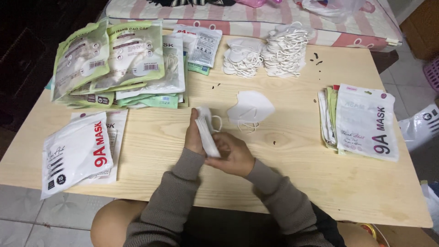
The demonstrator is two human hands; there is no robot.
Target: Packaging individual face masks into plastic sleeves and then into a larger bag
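Both hands, left hand [195, 137] and right hand [235, 153], gripped a mask stack [206, 132]; filled pouches [77, 151] lay finished, loose masks [270, 50] remained on the desk [297, 183].

A low table [320, 183] of pale wood grain fills most of the view. Beyond its far edge lies a mattress [256, 18] covered in pink and cream stripes. The floor [55, 215] at the near left is pale grey tile, and more tile shows at the far right. The far left corner is dark and unlit. A brown cardboard box [423, 25] stands at far right.
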